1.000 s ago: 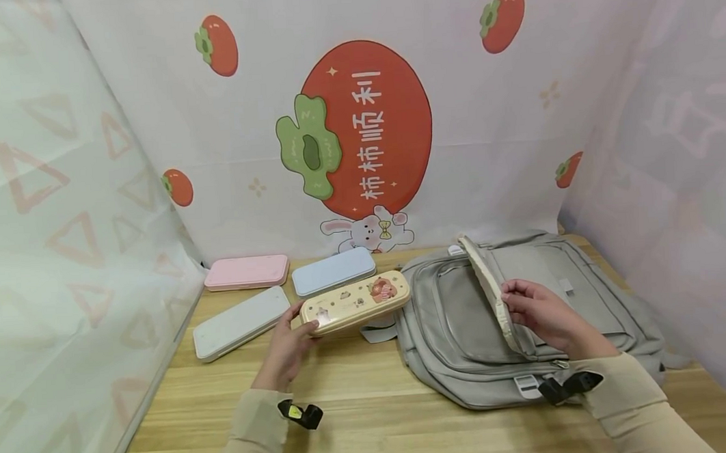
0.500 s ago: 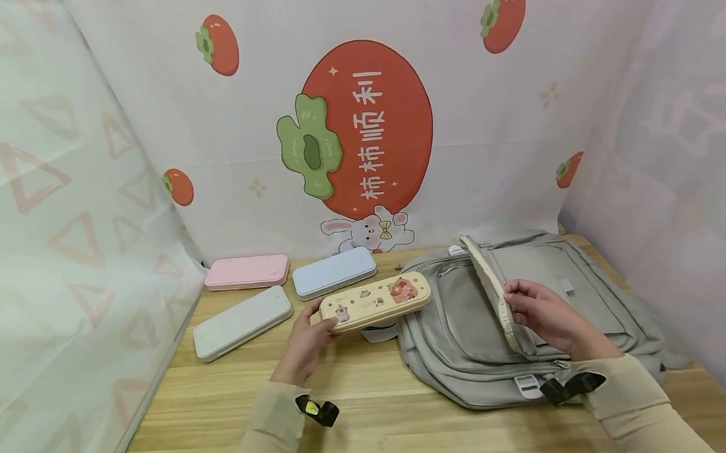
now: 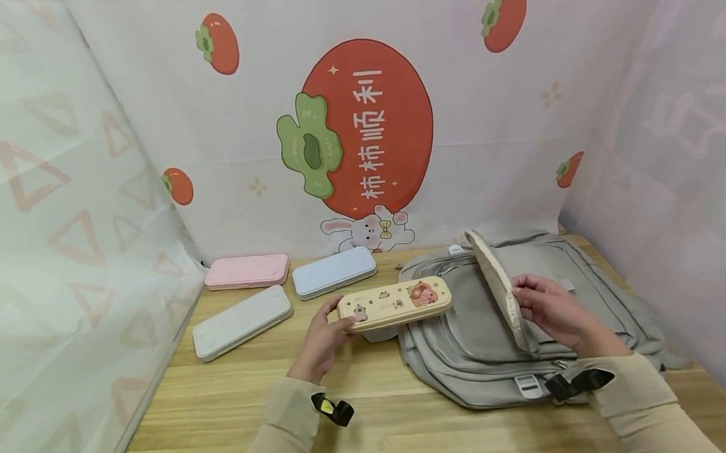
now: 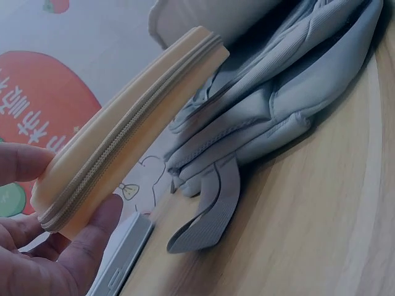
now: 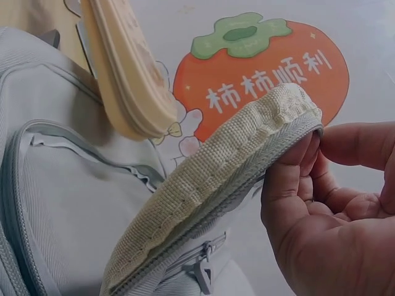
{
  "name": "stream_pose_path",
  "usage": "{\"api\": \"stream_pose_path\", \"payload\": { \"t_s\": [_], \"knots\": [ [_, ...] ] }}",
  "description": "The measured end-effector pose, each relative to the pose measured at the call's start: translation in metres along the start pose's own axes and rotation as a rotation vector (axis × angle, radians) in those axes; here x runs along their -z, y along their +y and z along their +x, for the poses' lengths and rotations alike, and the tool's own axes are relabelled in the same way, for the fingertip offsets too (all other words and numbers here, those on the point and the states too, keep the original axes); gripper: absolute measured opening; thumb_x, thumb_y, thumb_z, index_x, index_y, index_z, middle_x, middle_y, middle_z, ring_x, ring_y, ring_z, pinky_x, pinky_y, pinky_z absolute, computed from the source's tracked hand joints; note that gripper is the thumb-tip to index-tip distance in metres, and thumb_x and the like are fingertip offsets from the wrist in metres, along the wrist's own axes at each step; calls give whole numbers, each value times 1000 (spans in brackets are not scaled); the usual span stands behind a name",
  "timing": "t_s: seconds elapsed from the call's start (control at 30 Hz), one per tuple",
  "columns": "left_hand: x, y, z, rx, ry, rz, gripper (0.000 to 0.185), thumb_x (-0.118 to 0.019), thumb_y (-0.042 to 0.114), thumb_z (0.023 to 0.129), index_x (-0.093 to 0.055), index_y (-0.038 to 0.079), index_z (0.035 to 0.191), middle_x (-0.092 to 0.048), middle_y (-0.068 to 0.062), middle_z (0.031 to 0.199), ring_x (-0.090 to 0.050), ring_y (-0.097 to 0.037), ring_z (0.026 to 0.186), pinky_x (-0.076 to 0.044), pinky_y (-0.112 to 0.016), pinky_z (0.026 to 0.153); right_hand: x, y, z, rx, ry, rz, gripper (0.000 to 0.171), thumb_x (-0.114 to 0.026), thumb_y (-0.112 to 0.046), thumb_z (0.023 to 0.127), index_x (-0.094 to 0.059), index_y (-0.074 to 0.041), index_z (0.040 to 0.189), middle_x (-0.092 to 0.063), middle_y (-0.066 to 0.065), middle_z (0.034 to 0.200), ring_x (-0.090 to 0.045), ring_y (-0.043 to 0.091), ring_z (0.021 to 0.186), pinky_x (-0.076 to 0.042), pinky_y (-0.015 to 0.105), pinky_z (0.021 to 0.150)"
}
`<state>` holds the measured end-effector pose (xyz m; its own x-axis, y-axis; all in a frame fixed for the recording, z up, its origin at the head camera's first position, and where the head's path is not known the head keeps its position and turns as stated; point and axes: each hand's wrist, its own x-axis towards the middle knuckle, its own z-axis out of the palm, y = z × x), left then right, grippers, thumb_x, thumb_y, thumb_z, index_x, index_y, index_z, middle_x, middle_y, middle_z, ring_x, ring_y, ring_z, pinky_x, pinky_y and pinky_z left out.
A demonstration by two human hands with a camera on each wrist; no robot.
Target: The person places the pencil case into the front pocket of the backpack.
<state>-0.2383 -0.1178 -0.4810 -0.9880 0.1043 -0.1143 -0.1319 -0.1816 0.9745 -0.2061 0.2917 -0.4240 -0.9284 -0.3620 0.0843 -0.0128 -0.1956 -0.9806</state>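
Left hand [image 3: 322, 338] pinches one end of the yellow pencil case [image 3: 395, 303], held level above the grey backpack [image 3: 467, 330] on the bench [image 3: 373, 417], while right hand [image 3: 552, 312] fingers pinch the flap [image 3: 495, 281] up, keeping the opening clear.

Left hand [image 3: 322, 338] holds yellow pencil case [image 3: 395, 303] over grey backpack [image 3: 467, 324]; right hand [image 3: 552, 312] lifts its flap [image 3: 495, 278].
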Motion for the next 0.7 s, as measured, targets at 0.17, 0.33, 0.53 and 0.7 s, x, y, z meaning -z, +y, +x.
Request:
{"api": "stream_pose_path", "payload": {
  "t_s": [0.17, 0.33, 0.53, 0.7],
  "knots": [
    [-12, -4, 0, 10, -9, 7, 65, -59, -10, 96, -32, -8, 155, -26, -25, 154, -56, -31, 109, -57, -32, 78, 1, -3, 0, 9, -20, 38, 23, -43, 1, 109, -63, -11, 105, -62, -3, 94, -61, 7, 83, -54, 21, 72],
    [-25, -7, 0, 25, -10, 22, 66, -61, -10, 95, -34, -7, 155, -26, -25, 154, -58, -26, 102, -55, -28, 73, 1, -4, -1, 10, -20, 78, 25, -42, 2, 109, -63, -10, 105, -63, -2, 95, -62, 7, 84, -54, 21, 72],
    [-38, -11, -1, 26, -35, 21, 67, -61, -10, 94, -32, -8, 155, -26, -26, 155, -61, -25, 98, -58, -29, 77, 1, -6, -1, 13, -15, 93, 25, -42, 2, 109, -64, -10, 105, -63, -3, 94, -61, 6, 83, -54, 20, 71],
    [-46, -14, -2, 23, -45, 21, 67, -61, -10, 94, -32, -9, 155, -27, -28, 154, -63, -23, 91, -59, -31, 76, 1, -7, -2, 5, -4, 98, 23, -42, 2, 109, -63, -9, 105, -62, -2, 95, -61, 6, 83, -54, 20, 71]
  ]
}}
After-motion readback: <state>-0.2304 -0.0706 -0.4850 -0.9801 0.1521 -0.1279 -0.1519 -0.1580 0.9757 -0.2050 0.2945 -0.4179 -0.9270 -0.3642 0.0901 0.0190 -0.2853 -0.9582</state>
